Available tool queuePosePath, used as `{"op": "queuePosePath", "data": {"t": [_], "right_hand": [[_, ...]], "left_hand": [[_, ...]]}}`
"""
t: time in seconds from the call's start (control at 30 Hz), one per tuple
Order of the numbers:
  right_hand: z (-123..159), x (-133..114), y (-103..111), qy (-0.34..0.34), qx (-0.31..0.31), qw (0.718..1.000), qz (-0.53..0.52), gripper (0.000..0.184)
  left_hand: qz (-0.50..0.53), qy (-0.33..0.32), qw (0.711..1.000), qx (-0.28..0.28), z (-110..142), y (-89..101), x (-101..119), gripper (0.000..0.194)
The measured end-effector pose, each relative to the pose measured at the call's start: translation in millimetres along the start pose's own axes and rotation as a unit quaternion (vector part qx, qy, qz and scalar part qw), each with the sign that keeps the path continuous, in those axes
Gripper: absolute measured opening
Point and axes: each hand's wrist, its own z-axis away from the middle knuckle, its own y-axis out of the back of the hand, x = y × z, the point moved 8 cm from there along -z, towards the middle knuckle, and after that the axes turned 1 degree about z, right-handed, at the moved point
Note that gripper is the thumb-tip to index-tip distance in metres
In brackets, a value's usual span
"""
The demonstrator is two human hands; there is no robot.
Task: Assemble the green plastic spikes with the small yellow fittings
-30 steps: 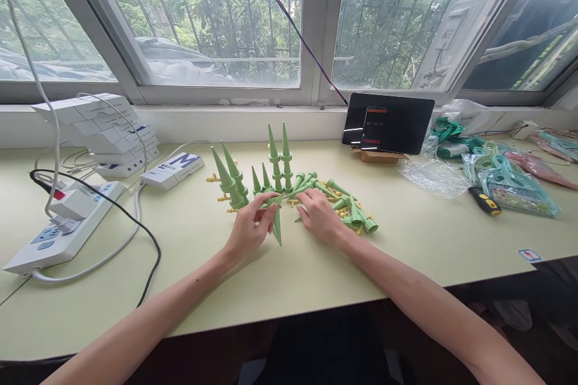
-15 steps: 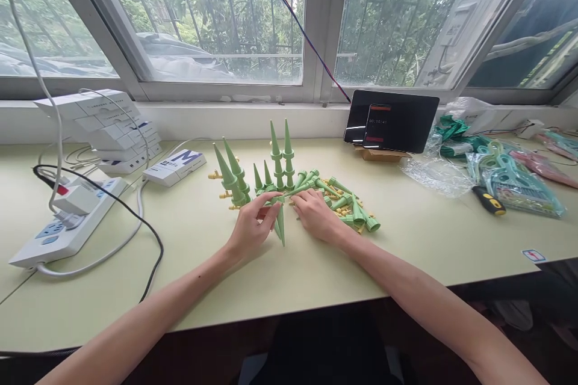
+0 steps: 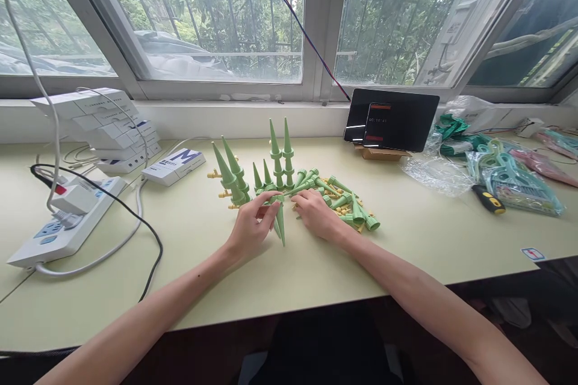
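Light green plastic watering spikes with yellow valves are spread around both hands. My left hand (image 3: pixel 256 219) is closed on a green watering spike (image 3: pixel 280 225), its point aimed down towards me. A second green part shows just behind that point. My right hand (image 3: pixel 313 210) has its fingers curled and pressed together at the left edge of a loose pile of spikes (image 3: pixel 356 207). A bit of yellow shows by its fingertips, but what they grip is hidden. Behind my hands, several assembled spikes stand point up, among them a tall pair (image 3: pixel 281 156) and a leaning pair (image 3: pixel 229 171).
At left lie a power strip (image 3: pixel 67 222) with cables, stacked white boxes (image 3: pixel 112 129) and a single white box (image 3: pixel 175 166). A tablet (image 3: pixel 406 120) with a phone leans near the window. Plastic bags (image 3: pixel 519 183) and a yellow-black screwdriver handle (image 3: pixel 489 200) lie right.
The view has shifted very slightly. Both hands and the spikes stay where they were.
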Motion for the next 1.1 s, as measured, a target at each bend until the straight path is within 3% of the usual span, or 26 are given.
{"op": "queuePosePath", "data": {"t": [0.83,1.1], "right_hand": [[2,6,7,-0.088,-0.004,0.993,-0.076,0.029],[1,5,12,-0.068,0.034,0.995,-0.061,0.026]], "left_hand": [[-0.005,-0.008,1.000,-0.007,-1,-1.5,4,0.029],[-0.006,0.000,1.000,-0.005,0,-1.5,7,0.030]]}}
